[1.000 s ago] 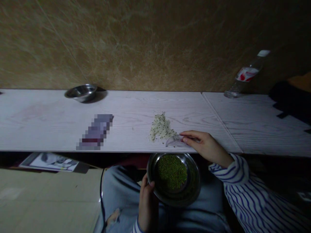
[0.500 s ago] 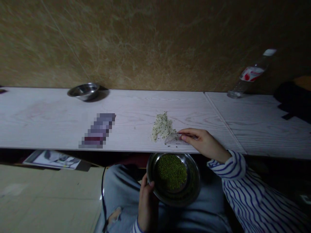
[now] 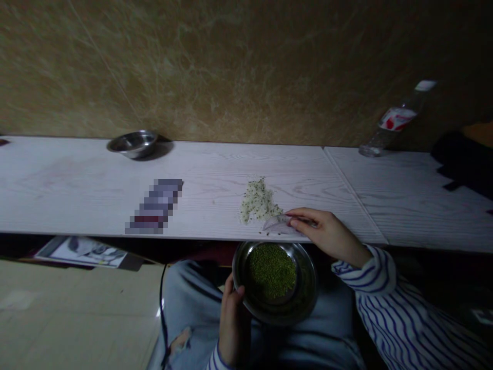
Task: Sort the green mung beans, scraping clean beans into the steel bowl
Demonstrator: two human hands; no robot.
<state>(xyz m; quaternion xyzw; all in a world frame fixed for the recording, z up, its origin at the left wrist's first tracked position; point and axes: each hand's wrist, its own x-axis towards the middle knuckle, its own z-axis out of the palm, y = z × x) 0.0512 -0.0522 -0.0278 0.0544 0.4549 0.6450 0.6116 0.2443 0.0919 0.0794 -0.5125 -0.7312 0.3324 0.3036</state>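
Note:
My left hand (image 3: 232,318) grips the left rim of a steel bowl (image 3: 308,298), thumb over the edge. The bowl sits above my lap, just below the table edge, with green mung beans (image 3: 272,270) inside. My right hand (image 3: 325,231) is closed around a clear, curved plastic piece (image 3: 276,222), whose exact kind I cannot make out. Its rounded end lies on the table at the lower right of a pile of white, rice-like grains (image 3: 256,203) mixed with green beans. A few dark beans lie apart beside the plastic piece.
A second steel bowl (image 3: 133,145) stands by the wall at the back left. A blurred-out flat object (image 3: 156,205) lies left of the pile. At the back right stands a clear bottle (image 3: 396,121) with a white cap, beside a dark fabric item (image 3: 462,159). The table edge (image 3: 208,238) runs above my lap.
My right hand with the plastic piece moved slightly left into the grains, then back right and a little toward me. My left hand keeps its hold on the bowl. The view shifted slightly.

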